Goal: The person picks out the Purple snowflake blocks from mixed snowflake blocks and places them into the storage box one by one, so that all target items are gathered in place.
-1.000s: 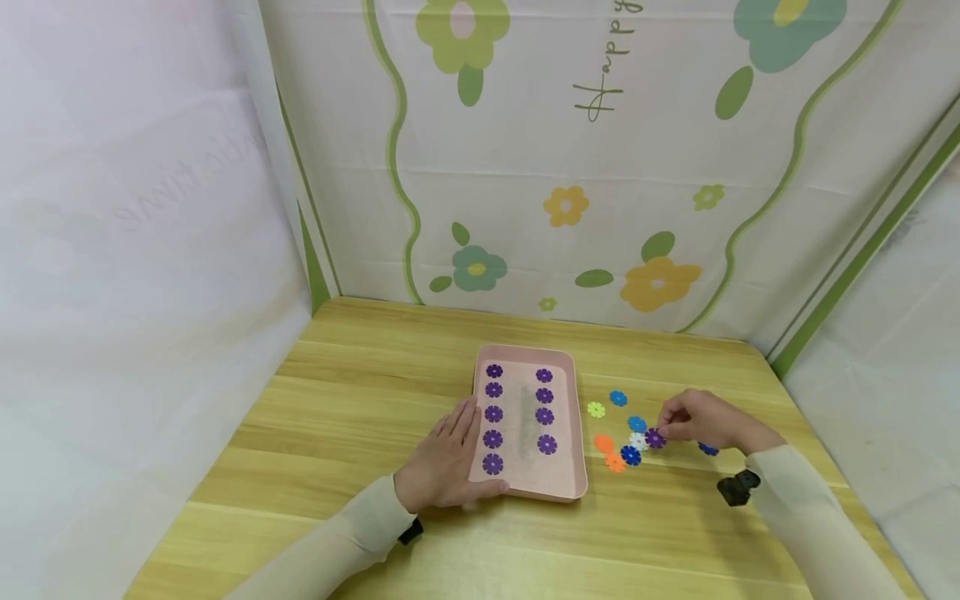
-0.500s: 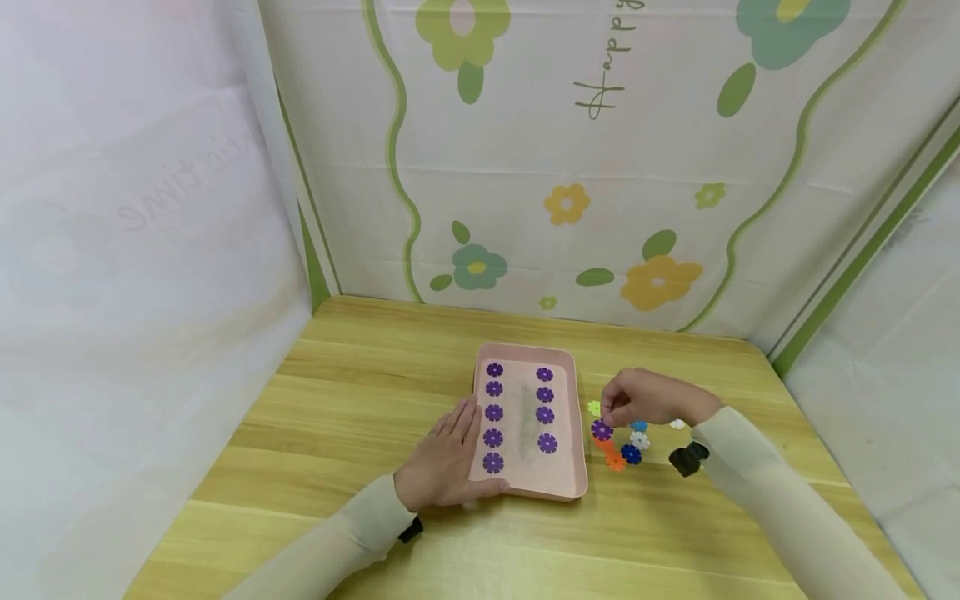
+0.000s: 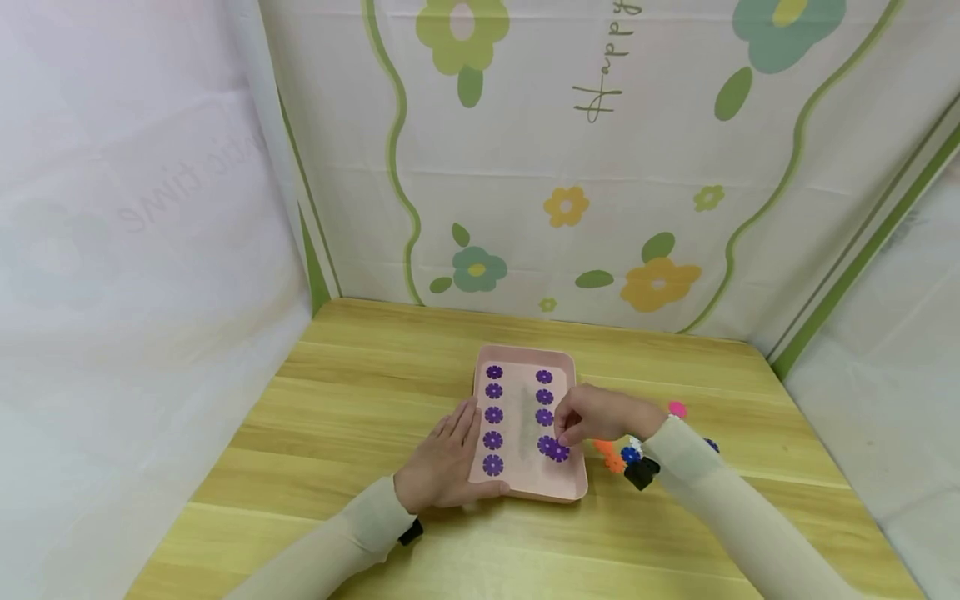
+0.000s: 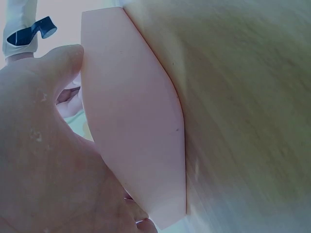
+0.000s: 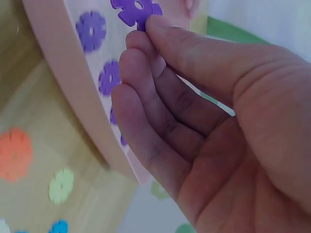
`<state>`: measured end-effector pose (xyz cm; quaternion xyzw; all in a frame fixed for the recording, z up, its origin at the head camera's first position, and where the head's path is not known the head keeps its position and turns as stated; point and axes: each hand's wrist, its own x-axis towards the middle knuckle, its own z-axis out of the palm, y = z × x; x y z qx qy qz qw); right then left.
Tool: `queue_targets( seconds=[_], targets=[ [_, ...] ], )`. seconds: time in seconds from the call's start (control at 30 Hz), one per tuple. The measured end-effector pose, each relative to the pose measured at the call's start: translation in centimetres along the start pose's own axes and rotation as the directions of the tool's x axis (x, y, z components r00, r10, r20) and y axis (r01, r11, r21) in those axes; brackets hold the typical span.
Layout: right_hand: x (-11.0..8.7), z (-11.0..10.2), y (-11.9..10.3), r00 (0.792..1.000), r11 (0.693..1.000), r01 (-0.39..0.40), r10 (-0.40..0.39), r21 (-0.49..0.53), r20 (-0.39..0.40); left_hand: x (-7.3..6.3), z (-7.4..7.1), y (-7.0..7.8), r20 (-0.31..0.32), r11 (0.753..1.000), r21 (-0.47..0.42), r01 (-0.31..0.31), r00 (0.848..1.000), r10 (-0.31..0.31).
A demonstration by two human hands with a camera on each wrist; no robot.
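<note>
A shallow pink tray [image 3: 519, 479] lies on the wooden table, with purple notched flower-shaped plastic discs in two columns, a left column [image 3: 492, 414] and a right column [image 3: 544, 397]. My left hand [image 3: 442, 462] rests along the tray's near left side, fingers straight at the rim and thumb at the near corner. Inside the tray's right side, my right hand [image 3: 596, 412] pinches another purple disc [image 5: 130, 12] between thumb and index fingertip. From the head, this disc overlaps the nearest one of the right column.
Right of the tray lie loose discs: orange discs [image 3: 615, 462], a dark blue disc [image 3: 631, 454], a pink disc [image 3: 678, 409] and a light green disc [image 5: 61, 186]. The right forearm covers part of them. A flower-printed curtain [image 3: 510, 167] stands behind the table.
My right hand has carried the purple disc leftward from the loose discs, over the tray's right rim and into the tray. The left hand and the tray have stayed put.
</note>
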<state>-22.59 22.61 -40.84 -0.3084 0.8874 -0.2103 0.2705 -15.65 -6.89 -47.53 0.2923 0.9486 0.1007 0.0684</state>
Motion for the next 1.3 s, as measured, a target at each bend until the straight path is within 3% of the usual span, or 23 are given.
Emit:
queue_targets(
  seconds=[0.33,0.53,0.73,1.0,1.17,1.3],
  targets=[
    [1.3,3.0,-0.4,1.000,1.000,0.009,-0.009,-0.002,-0.016,0.4,1.1,-0.5,-0.020,1.000,0.019,0.008,1.000,-0.007],
    [2.1,4.1,-0.1,0.999,0.997,0.013,-0.015,-0.079,-0.031,0.1,0.6,-0.4,-0.028,1.000,0.008,-0.003,1.000,0.004],
    [2.3,4.3,-0.2,1.000,0.991,0.003,-0.007,-0.133,-0.028,-0.1,-0.1,-0.1,-0.021,1.000,0.012,-0.006,1.000,0.006],
    [1.7,3.3,-0.3,0.990,0.984,0.073,-0.091,-0.162,-0.110,0.0,-0.7,0.2,0.006,1.000,0.019,-0.004,1.000,0.004],
    [0.4,2.4,-0.2,0.968,0.983,0.078,-0.115,-0.167,-0.225,0.2,-0.4,0.0,0.012,1.000,0.022,0.000,1.000,0.000],
    [-1.1,2.2,0.0,0.923,0.971,0.072,-0.152,-0.229,-0.354,0.2,-0.8,-0.2,0.027,0.999,-0.028,0.017,1.000,-0.016]
  ],
)
